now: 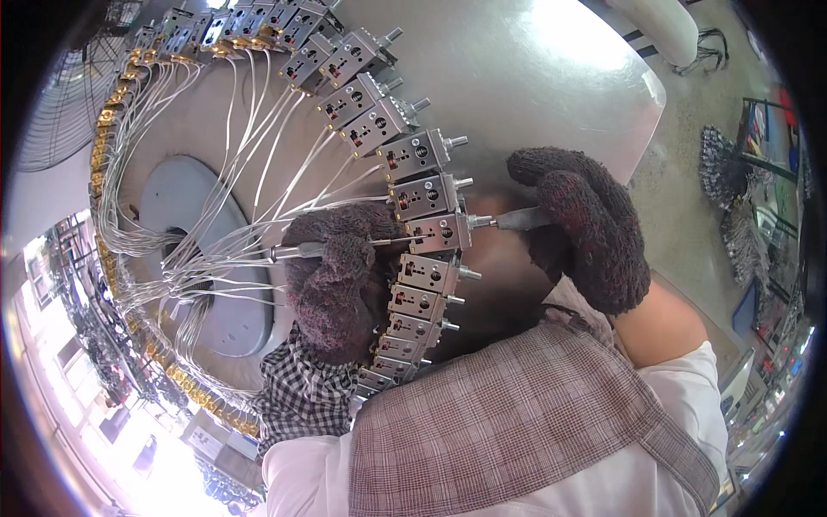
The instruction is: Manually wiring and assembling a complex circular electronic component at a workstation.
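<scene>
Small metal switch boxes, each with a shaft sticking out, stand in a curved row round a metal turntable. Both my hands wear dark fuzzy gloves and meet at one box [436,233] in the row's middle. My left hand [338,276], on the box's inner side, is closed round a slim metal screwdriver-like tool [297,252] whose thin tip reaches the box. On the outer side, my right hand [590,228] is closed round a grey tapered handle [522,219]. Its end meets the box's shaft [482,221]. The gloves hide most of my fingers.
Thin white leads [267,181] run from the boxes to a bundle over a grey oval hub [241,319]. Brass-coloured pieces [102,155] line the far left rim. A shiny metal tabletop [517,77] extends beyond the row. A fan guard [56,112] stands at left; dark bundles [724,172] hang at right.
</scene>
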Motion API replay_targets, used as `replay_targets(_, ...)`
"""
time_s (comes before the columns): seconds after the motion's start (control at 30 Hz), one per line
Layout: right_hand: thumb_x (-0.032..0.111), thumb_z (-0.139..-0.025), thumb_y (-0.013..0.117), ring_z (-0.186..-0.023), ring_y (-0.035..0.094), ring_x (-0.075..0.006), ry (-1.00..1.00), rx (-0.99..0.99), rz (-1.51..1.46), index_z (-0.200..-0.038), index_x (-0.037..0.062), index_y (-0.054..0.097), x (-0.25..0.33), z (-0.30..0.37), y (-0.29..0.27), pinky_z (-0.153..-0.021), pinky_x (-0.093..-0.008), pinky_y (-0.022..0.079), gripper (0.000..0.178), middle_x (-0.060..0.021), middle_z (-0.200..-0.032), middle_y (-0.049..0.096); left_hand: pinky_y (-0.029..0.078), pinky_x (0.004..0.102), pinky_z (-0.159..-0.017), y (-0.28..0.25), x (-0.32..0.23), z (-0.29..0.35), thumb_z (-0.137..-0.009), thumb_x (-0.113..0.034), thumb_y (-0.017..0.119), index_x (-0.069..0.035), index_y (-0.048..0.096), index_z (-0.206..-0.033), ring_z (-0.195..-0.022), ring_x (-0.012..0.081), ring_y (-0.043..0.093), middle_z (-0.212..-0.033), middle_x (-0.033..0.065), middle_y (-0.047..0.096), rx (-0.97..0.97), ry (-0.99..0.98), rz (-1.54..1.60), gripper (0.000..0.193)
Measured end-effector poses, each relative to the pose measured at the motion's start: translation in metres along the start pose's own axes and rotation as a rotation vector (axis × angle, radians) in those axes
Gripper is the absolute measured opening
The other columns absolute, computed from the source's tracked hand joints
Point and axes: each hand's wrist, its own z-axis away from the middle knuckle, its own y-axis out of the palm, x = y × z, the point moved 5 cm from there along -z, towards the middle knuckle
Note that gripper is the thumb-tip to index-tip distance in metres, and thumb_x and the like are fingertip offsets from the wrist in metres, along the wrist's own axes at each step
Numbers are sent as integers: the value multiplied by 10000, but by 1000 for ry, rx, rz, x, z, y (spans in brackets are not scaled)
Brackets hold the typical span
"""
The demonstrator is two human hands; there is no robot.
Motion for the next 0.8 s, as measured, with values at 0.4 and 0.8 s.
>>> replay_targets(0.4,308,-899,510,-829,650,-210,-67,-15,84,-1193,-4,486,5,5,2,-509,-249,495,429,-107,-1051,581,563,444,-703,8,0,-4,-856,-205,606,15,551,-1036,-879,334,622,-1007,206,595,16,-61,28,290)
replay_targets(0.8,190,-887,564,-657,581,-139,-246,-22,32,-1243,51,485,12,10,5,-526,-239,469,391,-84,-785,595,570,435,-661,-2,8,-2,-861,-276,578,-10,534,-1071,-849,328,636,-991,207,604,-31,-51,13,342)
